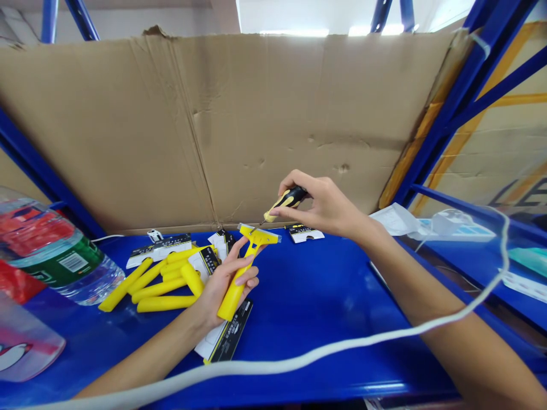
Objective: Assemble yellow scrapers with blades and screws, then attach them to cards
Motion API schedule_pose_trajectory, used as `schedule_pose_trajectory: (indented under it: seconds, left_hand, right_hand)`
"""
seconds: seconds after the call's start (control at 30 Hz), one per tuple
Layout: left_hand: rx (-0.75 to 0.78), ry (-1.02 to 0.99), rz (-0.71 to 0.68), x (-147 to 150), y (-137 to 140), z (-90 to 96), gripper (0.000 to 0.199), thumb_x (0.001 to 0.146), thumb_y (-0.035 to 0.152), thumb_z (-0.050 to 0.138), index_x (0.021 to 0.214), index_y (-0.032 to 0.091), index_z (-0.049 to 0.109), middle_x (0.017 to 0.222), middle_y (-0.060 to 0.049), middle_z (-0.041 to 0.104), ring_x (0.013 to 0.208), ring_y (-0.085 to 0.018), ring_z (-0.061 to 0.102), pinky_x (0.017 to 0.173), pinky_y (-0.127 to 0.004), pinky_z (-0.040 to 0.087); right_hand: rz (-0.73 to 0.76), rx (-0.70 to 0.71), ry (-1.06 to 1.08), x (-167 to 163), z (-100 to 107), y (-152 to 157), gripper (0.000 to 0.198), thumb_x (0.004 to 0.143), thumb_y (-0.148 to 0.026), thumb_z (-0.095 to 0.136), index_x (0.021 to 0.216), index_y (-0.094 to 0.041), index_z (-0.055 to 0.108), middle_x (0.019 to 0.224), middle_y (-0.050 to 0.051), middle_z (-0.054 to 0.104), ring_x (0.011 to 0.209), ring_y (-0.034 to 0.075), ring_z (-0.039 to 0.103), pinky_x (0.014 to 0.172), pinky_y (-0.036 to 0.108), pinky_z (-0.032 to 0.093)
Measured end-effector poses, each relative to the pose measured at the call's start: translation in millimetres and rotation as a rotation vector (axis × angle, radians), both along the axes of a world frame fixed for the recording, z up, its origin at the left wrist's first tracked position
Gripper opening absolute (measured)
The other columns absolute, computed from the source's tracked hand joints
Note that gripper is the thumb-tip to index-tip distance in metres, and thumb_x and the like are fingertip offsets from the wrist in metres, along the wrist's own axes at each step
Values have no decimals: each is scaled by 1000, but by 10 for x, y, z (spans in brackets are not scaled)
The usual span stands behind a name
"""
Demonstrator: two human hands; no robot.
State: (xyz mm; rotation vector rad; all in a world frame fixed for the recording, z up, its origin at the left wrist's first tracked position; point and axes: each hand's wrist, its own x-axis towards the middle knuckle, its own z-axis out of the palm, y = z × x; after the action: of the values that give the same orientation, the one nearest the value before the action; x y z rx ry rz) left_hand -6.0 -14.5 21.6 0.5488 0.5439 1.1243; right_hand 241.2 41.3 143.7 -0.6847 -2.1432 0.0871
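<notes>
My left hand (228,279) is wrapped round the yellow handle of a scraper (233,296), its wide head pointing up and away from me. In my right hand (322,202) is a screwdriver (287,200) with a black and pale yellow grip. Its thin shaft slants down to the left, and the tip meets the scraper head near its middle. Left of my left hand lie several yellow handles (160,287) in a loose pile. Black and white printed cards (233,336) lie below and beside that hand.
At the left stand a large water bottle (70,262) with a green label and a clear plastic cup (25,347). A white cable (333,347) crosses the foreground over the blue shelf (325,296). Cardboard (299,114) forms the back wall. A power strip (457,229) lies right.
</notes>
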Motion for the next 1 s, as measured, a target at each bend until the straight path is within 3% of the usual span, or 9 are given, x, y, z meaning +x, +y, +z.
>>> schedule_pose_trajectory:
  seconds: [0.27, 0.47, 0.6, 0.73, 0.87, 1.0]
  left_hand:
    - [-1, 20, 7, 5, 12, -16, 81, 93, 0, 74, 160, 36, 48, 138, -7, 75, 46, 2, 43, 54, -19, 49]
    - [-31, 34, -9, 14, 26, -65, 78, 92, 0, 75, 157, 36, 52, 123, -3, 76, 46, 1, 45, 54, -19, 50]
    - [-36, 22, -5, 14, 20, -48, 79, 91, -1, 77, 156, 36, 52, 123, -2, 76, 46, 1, 44, 53, -18, 49]
    - [-29, 22, -7, 7, 18, -31, 80, 90, -1, 77, 156, 36, 50, 123, -2, 76, 46, 2, 44, 54, -18, 49]
    - [-34, 24, -17, 6, 31, -44, 82, 90, -1, 78, 156, 37, 50, 128, -2, 76, 47, 3, 45, 55, -17, 49]
    - [-27, 38, -7, 6, 39, -58, 84, 89, -1, 79, 158, 37, 49, 126, -1, 76, 47, 2, 45, 56, -18, 50]
  right_hand:
    - [17, -34, -24, -23, -23, 20, 38, 94, -48, 89, 102, -24, 61, 81, -2, 72, 69, 15, 64, 65, 30, 47]
    - [151, -177, -62, -40, -2, -55, 25, 100, -31, 78, 118, -22, 62, 115, 7, 76, 94, 19, 74, 84, 35, 61]
    - [173, -107, -41, -44, 4, -45, 16, 102, -29, 78, 109, -22, 66, 102, 3, 78, 89, 18, 74, 82, 33, 57]
    - [115, 18, -66, -43, 5, -33, 20, 101, -35, 80, 102, -22, 65, 98, 2, 75, 83, 17, 68, 79, 33, 54]
    - [163, -136, -85, -48, 2, -53, 21, 100, -28, 78, 113, -23, 64, 112, 5, 76, 97, 20, 73, 87, 36, 57]
    - [151, -147, -65, -45, -5, -55, 20, 100, -34, 80, 106, -24, 64, 101, 2, 77, 86, 19, 72, 81, 36, 56]
